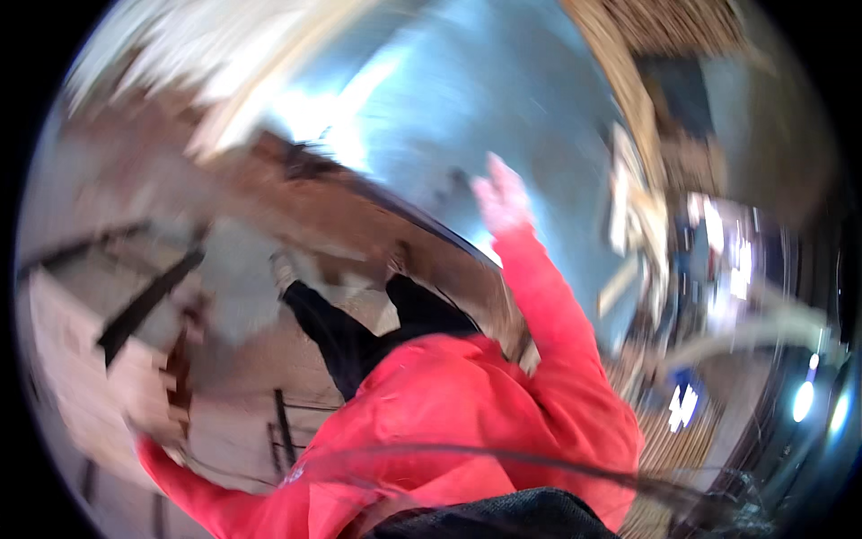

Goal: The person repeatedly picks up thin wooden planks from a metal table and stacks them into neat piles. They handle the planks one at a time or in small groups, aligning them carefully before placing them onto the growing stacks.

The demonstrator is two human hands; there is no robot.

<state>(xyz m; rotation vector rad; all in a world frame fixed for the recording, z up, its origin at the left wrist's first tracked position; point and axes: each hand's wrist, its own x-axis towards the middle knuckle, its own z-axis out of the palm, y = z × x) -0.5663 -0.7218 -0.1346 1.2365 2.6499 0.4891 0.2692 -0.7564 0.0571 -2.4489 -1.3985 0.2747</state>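
Observation:
My right hand (pixel 503 196) reaches out over a shiny metal-topped table (pixel 539 108), its fingers stretched out and nothing seen in them. Motion blur hides whether it touches the surface. At the lower left, my left hand (pixel 136 428) is at the end of a red sleeve, beside a stack of pale wooden boards (pixel 99 368). Its fingers are smeared and partly hidden, so I cannot make out whether they hold a board.
Pale wooden strips (pixel 620 193) lie along the table's right side. A dark metal bar (pixel 151 305) stands by the board stack. A black metal frame (pixel 285 431) is near my legs. More wooden pieces (pixel 673 27) are piled at the far right.

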